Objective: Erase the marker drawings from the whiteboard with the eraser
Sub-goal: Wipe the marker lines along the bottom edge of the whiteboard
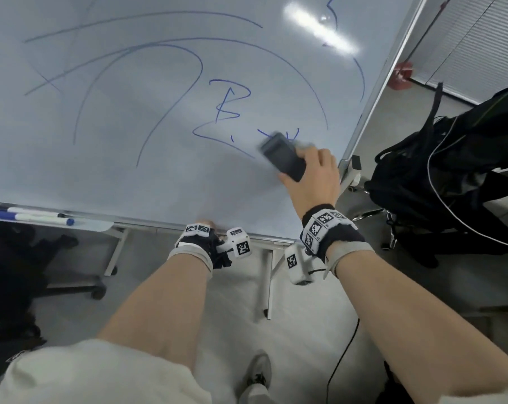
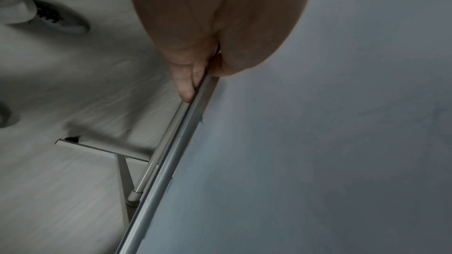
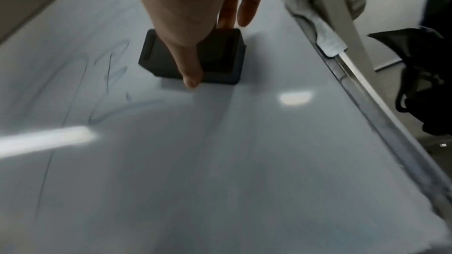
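The whiteboard (image 1: 130,176) carries blue marker arcs (image 1: 185,91), a "B" (image 1: 229,103) and scribbles near its lower right. My right hand (image 1: 311,176) grips the dark eraser (image 1: 282,157) and presses it flat on the board over a blue mark. In the right wrist view the thumb lies across the eraser (image 3: 220,59) with fingers on its far side. My left hand (image 1: 203,225) holds the board's bottom frame; in the left wrist view its fingers (image 2: 188,82) curl round the metal rail (image 2: 171,146).
Two markers (image 1: 34,215) lie in the tray at the lower left. A black chair with a bag and white cable (image 1: 451,176) stands to the right of the board. The board's stand legs (image 1: 269,284) and my shoe (image 1: 257,374) are on the floor below.
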